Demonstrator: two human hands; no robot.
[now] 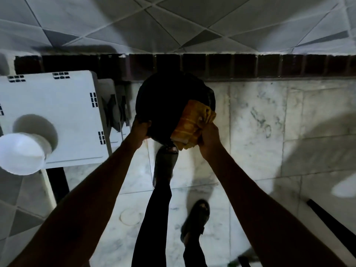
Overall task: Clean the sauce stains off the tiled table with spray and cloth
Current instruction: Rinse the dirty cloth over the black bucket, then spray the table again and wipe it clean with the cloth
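Cloth position: the yellow cloth (192,125) is bunched over the near right rim of a dark round bucket (169,105), which stands on the marble floor (260,120) just below the edge of the tiled desk (173,22)
Spray: no spray bottle can be made out in this view
Stains: no sauce stains are readable on the part of the desk that shows; the light is dim
Risk, cloth: if the right hand lets go over the opening, the cloth may drop inside the bucket, whose inside is too dark to read
Risk, bucket: the left hand holds only one side of the rim, so a pull or twist on the cloth could tip or slide the bucket on the smooth floor
Risk, footing: one sandalled foot (165,164) sits just beside the bucket's base, so drips from a wet cloth could land there and make the marble slippery
Left hand (140,129) fingers: curled closed over the near left rim of the bucket, steadying it
Right hand (209,134) fingers: clenched around the cloth's bunched end, pressing it against the rim
White plastic stool (52,116): stands left of the bucket, apart from both hands
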